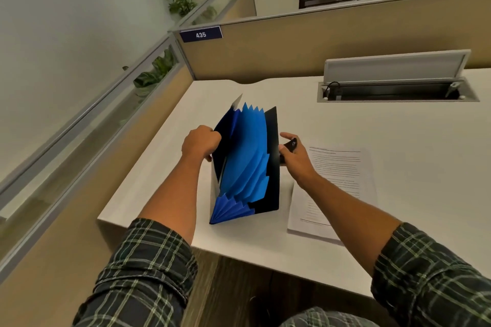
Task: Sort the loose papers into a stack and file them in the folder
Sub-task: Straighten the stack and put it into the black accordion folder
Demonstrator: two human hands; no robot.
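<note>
I have the blue accordion-pleated plastic folder with dark covers [245,164] standing on its lower edge on the white bench [372,127], roughly in the middle of my view, and I am spreading it apart. My left hand [200,145], at nine o'clock from the folder, has its fingers curled over the top edge of the near dark cover and pulls it leftward. My right hand [293,159], at three o'clock, pinches the small black clasp tab [290,145] on the far cover, thumb stretched out above it. The pleated pockets fan open between my two hands. The stack of white printed papers [337,188] lies flat on the bench at about four o'clock from the folder, partly under my right forearm, squared up as far as I can tell. So I judge the sorting done and the filing step just opening. Next I need to free my right hand, lift the stack, and slide it edge-first into one pocket while my left hand keeps the mouth wide.
</note>
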